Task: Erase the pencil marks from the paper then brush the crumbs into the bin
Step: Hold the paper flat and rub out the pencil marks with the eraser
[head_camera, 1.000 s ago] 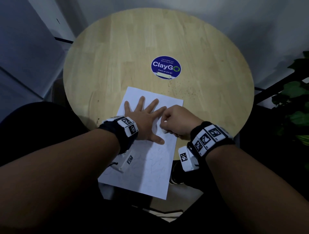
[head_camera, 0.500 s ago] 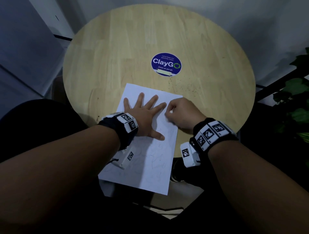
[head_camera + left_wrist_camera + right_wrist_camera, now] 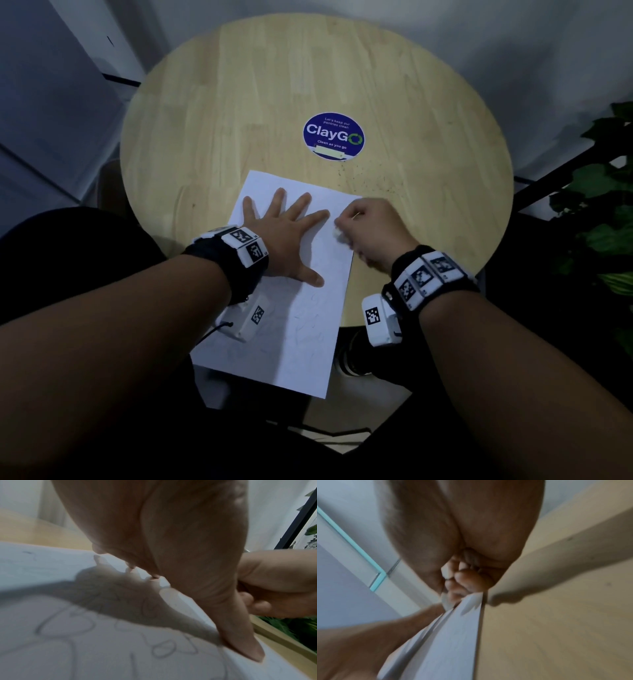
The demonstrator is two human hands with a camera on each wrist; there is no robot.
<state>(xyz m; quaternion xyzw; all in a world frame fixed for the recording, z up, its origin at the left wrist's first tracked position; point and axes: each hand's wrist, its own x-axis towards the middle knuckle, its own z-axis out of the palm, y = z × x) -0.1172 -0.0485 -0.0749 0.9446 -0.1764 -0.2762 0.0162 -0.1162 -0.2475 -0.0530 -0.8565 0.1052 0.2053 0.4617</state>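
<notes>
- Paper [image 3: 301,301]: lies flat on the round desk [image 3: 239,102], its long axis running from the near edge, which it overhangs, toward the far side.
- Left hand [image 3: 287,240]: grip open, fingers spread and pressed flat on the far half of the sheet, pinning it; the thumb points toward the right edge.
- Right hand [image 3: 373,229]: grip closed in a pinch on a small white eraser [image 3: 339,234], which meets the sheet at its right edge, just beside the left index fingertip.
- Pencil marks [image 3: 56,619]: the left wrist view shows loops and letters on the near part of the sheet, on the wrist side of the pinning hand. The unerased work appears to lie toward the person from the eraser, along the sheet's long axis; the right hand is the nearer to it.
- Crumbs [image 3: 376,178]: dark specks lie on the bare desk beyond the sheet's far right corner, near the blue sticker [image 3: 334,136].
- Containers: no bin shows in any view; its position cannot be stated.
- Judgement: erasing is under way; brushing not yet begun.
</notes>
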